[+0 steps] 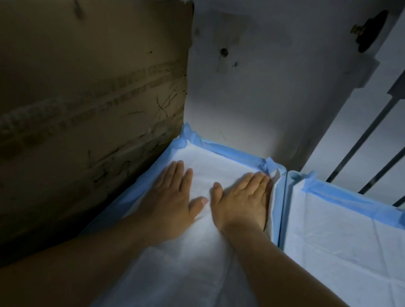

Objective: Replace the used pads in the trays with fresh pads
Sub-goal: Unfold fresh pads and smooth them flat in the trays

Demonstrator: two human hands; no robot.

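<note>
A white pad with a blue border (191, 268) lies in the left tray, whose rim (282, 210) shows along its right side. My left hand (172, 195) lies flat on the pad near its left edge, fingers straight. My right hand (244, 202) presses flat on the same pad beside the tray's right rim, fingers together and pointing to the far corner. A second white pad with a blue border (354, 240) lies spread in the right tray, creased, with nothing on it.
A tall, scratched sheet of brown cardboard (73, 110) stands along the left side of the trays. A stained white wall (257, 83) closes the back. Metal bars of a cage door or fence (379, 135) rise at the far right.
</note>
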